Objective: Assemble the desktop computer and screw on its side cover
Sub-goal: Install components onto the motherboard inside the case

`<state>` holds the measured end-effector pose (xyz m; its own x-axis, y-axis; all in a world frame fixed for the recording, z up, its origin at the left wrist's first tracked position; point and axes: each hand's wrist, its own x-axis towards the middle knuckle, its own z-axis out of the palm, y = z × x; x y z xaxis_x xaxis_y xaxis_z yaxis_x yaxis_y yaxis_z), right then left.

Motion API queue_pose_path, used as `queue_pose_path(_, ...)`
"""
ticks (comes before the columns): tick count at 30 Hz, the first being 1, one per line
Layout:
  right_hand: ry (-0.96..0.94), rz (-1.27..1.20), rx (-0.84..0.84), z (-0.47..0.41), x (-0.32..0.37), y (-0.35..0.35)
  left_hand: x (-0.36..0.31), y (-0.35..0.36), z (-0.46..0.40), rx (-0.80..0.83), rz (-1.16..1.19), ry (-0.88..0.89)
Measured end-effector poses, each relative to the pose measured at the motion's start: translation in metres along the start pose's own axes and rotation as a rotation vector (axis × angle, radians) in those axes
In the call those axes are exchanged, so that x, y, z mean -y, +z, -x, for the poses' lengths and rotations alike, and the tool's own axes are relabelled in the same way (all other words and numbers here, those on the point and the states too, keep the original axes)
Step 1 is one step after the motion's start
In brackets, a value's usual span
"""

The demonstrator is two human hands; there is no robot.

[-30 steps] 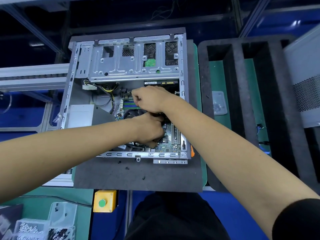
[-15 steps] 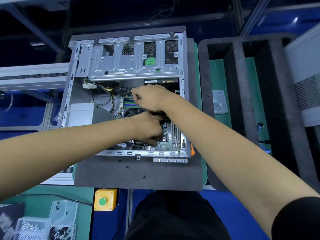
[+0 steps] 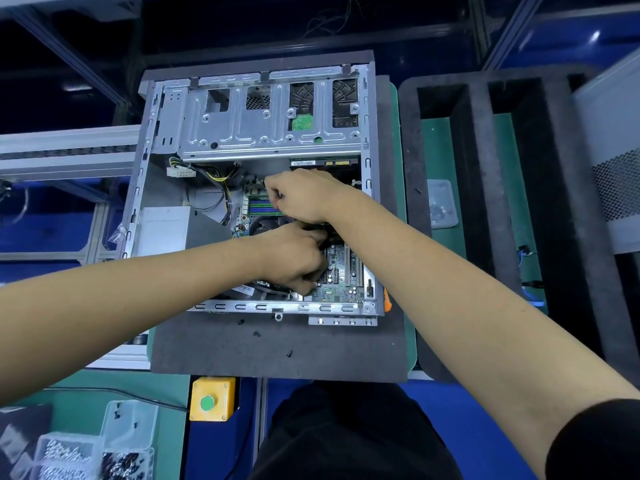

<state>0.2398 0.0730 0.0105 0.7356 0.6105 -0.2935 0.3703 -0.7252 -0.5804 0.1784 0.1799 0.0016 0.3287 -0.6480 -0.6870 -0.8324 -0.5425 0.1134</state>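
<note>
1. The computer case (image 3: 256, 188) lies open on the worktop (image 3: 277, 348), motherboard (image 3: 341, 271) facing up.
2. Both hands work inside, directly above the board: right hand (image 3: 301, 195) farther in, left hand (image 3: 294, 258) nearer.
3. Both have curled fingers; whether they grip anything I cannot tell.

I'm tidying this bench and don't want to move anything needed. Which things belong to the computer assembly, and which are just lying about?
In the job:
open computer case
motherboard
left hand and right hand, both inside the case
loose screws on the grey mat

Lying about:
yellow button box
black foam rack
small clear tray
</note>
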Motion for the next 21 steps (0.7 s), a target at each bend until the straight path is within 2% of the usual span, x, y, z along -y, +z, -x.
queue_pose_path(5,-0.002,0.001,-0.002,0.0,0.0,0.0,-0.005,-0.001,0.0,-0.153,-0.091,0.081)
queue_pose_path(8,-0.006,-0.005,-0.002,0.0,0.0,0.001,-0.007,-0.004,-0.001,-0.063,-0.197,0.052)
queue_pose_path(15,-0.011,0.008,-0.008,0.0,0.0,0.001,-0.019,-0.013,-0.005,0.045,-0.268,0.016)
queue_pose_path(21,-0.012,0.013,-0.019,0.0,-0.001,0.002,-0.028,-0.022,-0.014,0.094,-0.215,-0.111)
